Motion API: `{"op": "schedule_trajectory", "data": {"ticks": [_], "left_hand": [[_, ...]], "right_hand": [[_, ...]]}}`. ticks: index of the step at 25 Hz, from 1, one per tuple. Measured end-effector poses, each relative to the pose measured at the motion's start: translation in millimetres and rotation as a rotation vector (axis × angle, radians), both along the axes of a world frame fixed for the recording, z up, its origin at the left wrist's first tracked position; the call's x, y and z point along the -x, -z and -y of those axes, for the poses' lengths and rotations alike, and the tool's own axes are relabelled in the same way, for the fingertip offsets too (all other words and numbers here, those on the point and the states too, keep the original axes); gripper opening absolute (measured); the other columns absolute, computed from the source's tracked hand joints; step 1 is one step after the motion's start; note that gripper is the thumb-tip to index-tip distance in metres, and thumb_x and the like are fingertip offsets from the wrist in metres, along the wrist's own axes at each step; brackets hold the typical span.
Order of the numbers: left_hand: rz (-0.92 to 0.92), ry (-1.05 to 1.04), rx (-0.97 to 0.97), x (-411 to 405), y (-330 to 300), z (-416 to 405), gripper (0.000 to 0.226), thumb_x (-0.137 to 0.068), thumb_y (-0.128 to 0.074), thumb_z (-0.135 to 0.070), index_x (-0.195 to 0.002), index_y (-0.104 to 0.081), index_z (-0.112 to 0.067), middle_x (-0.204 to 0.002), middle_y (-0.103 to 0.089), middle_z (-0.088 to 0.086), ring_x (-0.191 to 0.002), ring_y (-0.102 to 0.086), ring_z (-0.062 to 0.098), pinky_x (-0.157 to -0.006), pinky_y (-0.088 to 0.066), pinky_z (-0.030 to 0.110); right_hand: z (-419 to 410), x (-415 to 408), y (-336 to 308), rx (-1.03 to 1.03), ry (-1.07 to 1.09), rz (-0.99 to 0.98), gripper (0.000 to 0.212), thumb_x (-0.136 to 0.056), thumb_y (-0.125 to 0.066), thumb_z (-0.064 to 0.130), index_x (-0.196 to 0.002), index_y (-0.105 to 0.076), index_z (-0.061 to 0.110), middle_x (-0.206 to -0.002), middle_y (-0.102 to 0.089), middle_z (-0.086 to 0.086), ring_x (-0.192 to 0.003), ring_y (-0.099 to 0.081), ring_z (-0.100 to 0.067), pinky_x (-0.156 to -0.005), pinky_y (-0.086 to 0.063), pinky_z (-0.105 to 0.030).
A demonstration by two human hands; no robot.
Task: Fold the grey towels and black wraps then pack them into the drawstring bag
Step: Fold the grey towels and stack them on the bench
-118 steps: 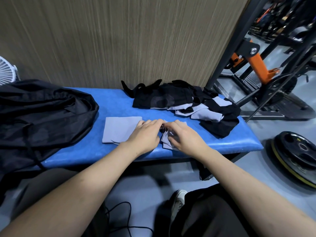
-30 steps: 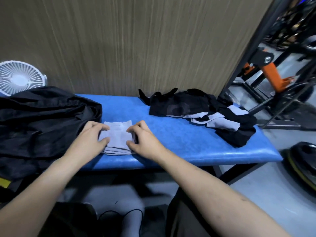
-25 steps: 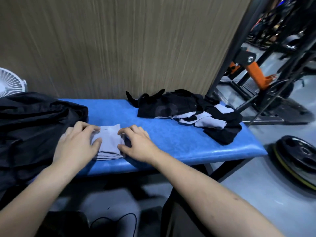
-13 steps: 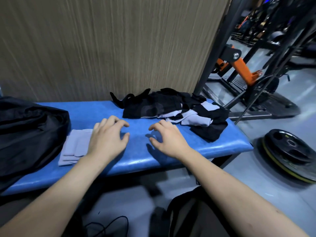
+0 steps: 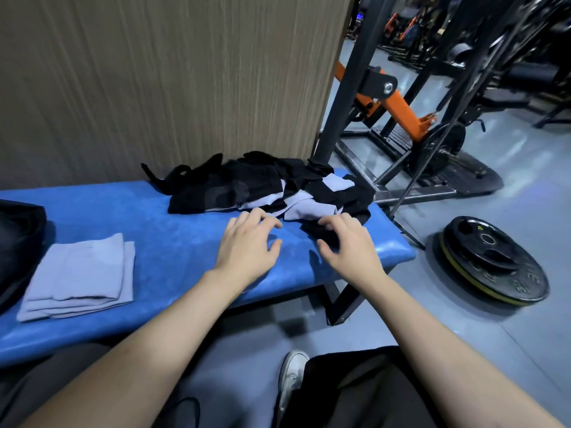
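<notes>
Lying across the blue tabletop (image 5: 160, 223), the pile of wraps and towels (image 5: 265, 189) runs left to right along its far edge. Left hand (image 5: 247, 248) hovers just short of it, fingers loosely spread, empty; right hand (image 5: 349, 248) fingers curl at the pile's near black edge, grip unclear. Folded grey towels (image 5: 77, 276) lie well left.

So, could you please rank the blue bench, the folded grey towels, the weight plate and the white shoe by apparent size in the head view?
1. blue bench
2. weight plate and folded grey towels: look alike, unranked
3. white shoe, partly hidden
</notes>
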State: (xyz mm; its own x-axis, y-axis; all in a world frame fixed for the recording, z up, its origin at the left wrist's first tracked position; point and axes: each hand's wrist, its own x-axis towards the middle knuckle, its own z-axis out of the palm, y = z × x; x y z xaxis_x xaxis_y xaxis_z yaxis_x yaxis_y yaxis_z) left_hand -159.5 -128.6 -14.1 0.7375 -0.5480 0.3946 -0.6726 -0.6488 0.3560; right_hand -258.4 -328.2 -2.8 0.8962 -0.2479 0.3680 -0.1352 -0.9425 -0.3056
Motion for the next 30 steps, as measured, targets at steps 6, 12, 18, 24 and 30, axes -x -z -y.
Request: {"op": "schedule_trajectory", "data": {"ticks": [6,12,18,24,30], "left_hand": [[-0.091,0.019,0.031,-2.7,3.6,36.5,0.04,-0.091,-0.056,-0.037,-0.13,-0.052,-0.034,-0.113,-0.056,-0.009,-0.108,-0.052,0.018,-0.097,-0.034,0.033],[-0.101,0.032,0.067,3.7,5.5,48.6,0.053,-0.09,-0.057,-0.039,-0.14,-0.04,-0.037,-0.116,-0.057,-0.012,-0.111,-0.051,0.015,-0.098,-0.036,0.033],[-0.253,0.023,0.186,6.3,3.6,47.5,0.06,-0.087,-0.064,-0.044,-0.141,-0.036,-0.041,-0.112,-0.061,-0.014,-0.106,-0.055,0.014,-0.094,-0.041,0.033],[-0.366,0.048,0.338,19.4,-10.1,40.7,0.067,-0.085,-0.063,-0.032,-0.142,-0.031,-0.044,-0.142,-0.047,-0.016,-0.113,-0.055,0.018,-0.085,-0.05,0.04],[-0.324,0.029,0.278,13.5,-9.9,10.7,0.054,-0.083,-0.062,-0.02,-0.128,-0.045,-0.045,-0.123,-0.059,-0.019,-0.102,-0.058,0.014,-0.084,-0.05,0.036]], "right_hand": [[19.1,-10.4,0.8,-0.099,0.168,0.065,0.051,-0.084,-0.069,0.029,-0.131,-0.048,0.031,-0.093,-0.05,0.006,-0.091,-0.055,-0.022,-0.08,-0.047,-0.042],[10.2,-29.8,2.9,-0.129,0.209,0.125,0.025,-0.089,-0.064,0.031,-0.114,-0.058,0.027,-0.086,-0.056,0.005,-0.079,-0.057,-0.022,-0.071,-0.049,-0.04],[-14.2,-25.4,-15.5,-0.208,0.184,0.171,0.007,-0.091,-0.061,0.028,-0.092,-0.056,0.024,-0.072,-0.058,0.008,-0.069,-0.055,-0.013,-0.06,-0.039,-0.03],[-37.8,-10.9,-23.0,-0.215,-0.093,0.266,0.011,-0.088,-0.068,0.022,-0.092,-0.059,0.017,-0.074,-0.052,0.013,-0.067,-0.048,-0.007,-0.062,-0.046,-0.03],[-35.7,-13.9,-7.3,-0.262,-0.234,0.168,0.026,-0.084,-0.076,0.028,-0.102,-0.059,0.019,-0.095,-0.043,0.012,-0.08,-0.049,-0.006,-0.067,-0.048,-0.03]]}}
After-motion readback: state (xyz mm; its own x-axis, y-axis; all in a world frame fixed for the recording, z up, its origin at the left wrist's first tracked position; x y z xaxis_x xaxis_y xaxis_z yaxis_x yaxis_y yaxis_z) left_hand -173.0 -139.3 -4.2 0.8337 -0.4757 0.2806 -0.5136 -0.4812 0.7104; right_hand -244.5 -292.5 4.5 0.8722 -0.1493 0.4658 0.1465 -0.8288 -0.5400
